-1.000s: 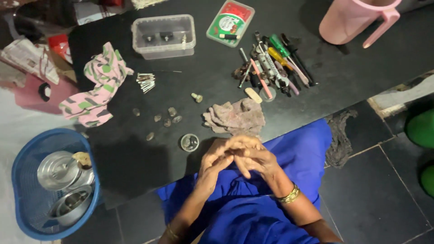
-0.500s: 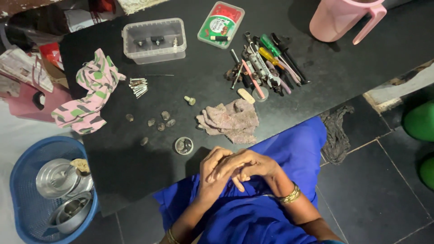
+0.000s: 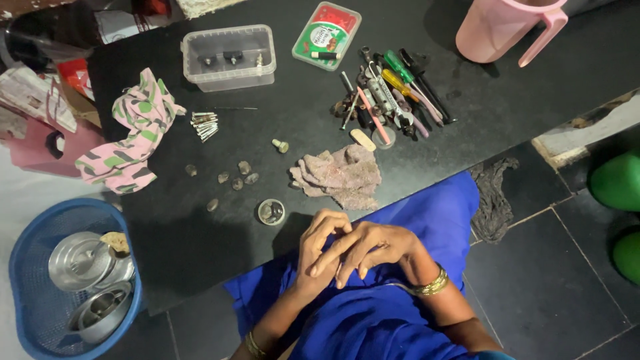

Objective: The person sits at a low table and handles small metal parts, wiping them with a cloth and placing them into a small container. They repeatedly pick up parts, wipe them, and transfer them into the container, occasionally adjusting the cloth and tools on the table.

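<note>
Blue cloth is lying under two hands that are resting folded together at the edge of the black slab [image 3: 427,140].

The right hand [image 3: 370,250] is lying over the left hand [image 3: 320,250], fingers curled loosely and overlapping; whether they are enclosing anything I cannot tell. Nearest them, a small round tin [image 3: 271,212] is sitting on the slab beside a crumpled grey rag [image 3: 340,173]. Farther back, a flat red-and-green packet [image 3: 327,35] is lying tilted next to a clear plastic box [image 3: 229,57], with a pile of screwdrivers [image 3: 390,97] just right of it. Compared with a second ago, the hands are sitting lower and nearer the lap, the fingers shifting slightly.
</note>
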